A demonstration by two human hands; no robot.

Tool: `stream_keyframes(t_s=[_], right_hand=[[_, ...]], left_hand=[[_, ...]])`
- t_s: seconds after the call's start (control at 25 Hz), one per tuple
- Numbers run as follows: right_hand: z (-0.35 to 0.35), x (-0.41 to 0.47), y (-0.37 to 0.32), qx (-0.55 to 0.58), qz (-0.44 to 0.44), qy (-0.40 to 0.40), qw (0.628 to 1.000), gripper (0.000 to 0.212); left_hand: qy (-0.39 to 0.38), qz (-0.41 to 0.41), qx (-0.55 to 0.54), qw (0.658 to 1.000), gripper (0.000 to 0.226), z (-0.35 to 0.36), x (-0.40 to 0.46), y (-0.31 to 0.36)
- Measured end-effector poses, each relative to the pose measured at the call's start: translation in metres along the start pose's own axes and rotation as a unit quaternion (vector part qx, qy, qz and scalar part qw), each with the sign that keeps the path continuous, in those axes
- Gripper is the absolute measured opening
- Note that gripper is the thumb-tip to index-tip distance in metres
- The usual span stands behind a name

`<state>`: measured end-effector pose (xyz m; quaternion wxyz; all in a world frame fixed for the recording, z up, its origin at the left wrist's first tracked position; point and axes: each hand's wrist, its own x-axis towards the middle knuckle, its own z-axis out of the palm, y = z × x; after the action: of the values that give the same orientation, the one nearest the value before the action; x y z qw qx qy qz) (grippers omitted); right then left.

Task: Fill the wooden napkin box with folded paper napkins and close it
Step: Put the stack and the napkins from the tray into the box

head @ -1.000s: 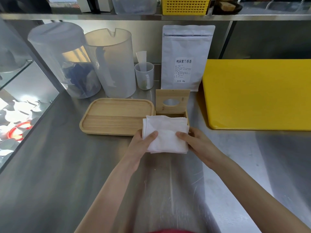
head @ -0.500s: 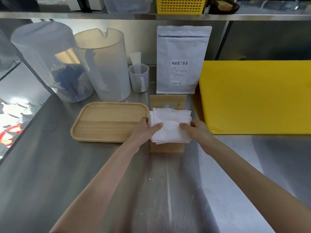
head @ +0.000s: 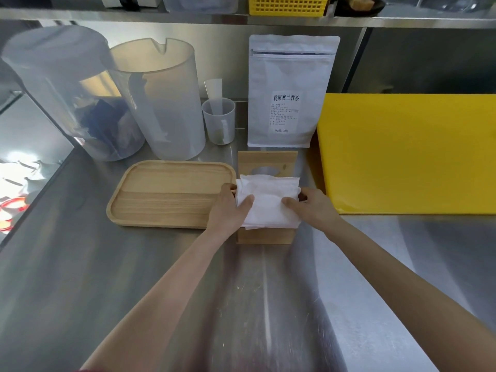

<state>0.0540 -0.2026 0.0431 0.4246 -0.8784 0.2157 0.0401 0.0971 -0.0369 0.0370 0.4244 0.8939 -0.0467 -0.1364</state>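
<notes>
A stack of folded white paper napkins (head: 268,202) lies over the open top of the wooden napkin box (head: 265,236). The box's lid (head: 267,161), with an oval slot, stands upright behind the stack. My left hand (head: 228,208) grips the stack's left edge, thumb on top. My right hand (head: 311,205) grips its right edge the same way. The napkins hide the inside of the box.
A wooden tray (head: 166,194) lies directly left of the box. A yellow cutting board (head: 408,151) sits to the right. Behind stand a white tea pouch (head: 290,89), a small measuring cup (head: 218,120) and two large translucent pitchers (head: 163,98). The counter is steel.
Both hands have carried the napkin stack away from me, from in front of the box to over its open top, and it now sits lower on the box.
</notes>
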Motion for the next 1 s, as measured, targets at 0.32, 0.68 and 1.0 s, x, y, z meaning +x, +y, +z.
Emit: stream_keyframes(t_s=[0.32, 0.68, 1.0], right_hand=[[0.007, 0.007, 0.006, -0.062, -0.033, 0.017, 0.997, 0.034], [0.022, 0.013, 0.007, -0.088, -0.041, 0.055, 0.994, 0.046], [0.002, 0.006, -0.001, -0.099, -0.107, 0.097, 0.985, 0.045]], left_hand=[[0.056, 0.062, 0.211, 0.974, 0.046, 0.008, 0.003, -0.012], [0.074, 0.103, 0.279, 0.952, 0.042, 0.008, 0.012, -0.012], [0.043, 0.157, 0.285, 0.945, 0.041, -0.007, 0.019, -0.008]])
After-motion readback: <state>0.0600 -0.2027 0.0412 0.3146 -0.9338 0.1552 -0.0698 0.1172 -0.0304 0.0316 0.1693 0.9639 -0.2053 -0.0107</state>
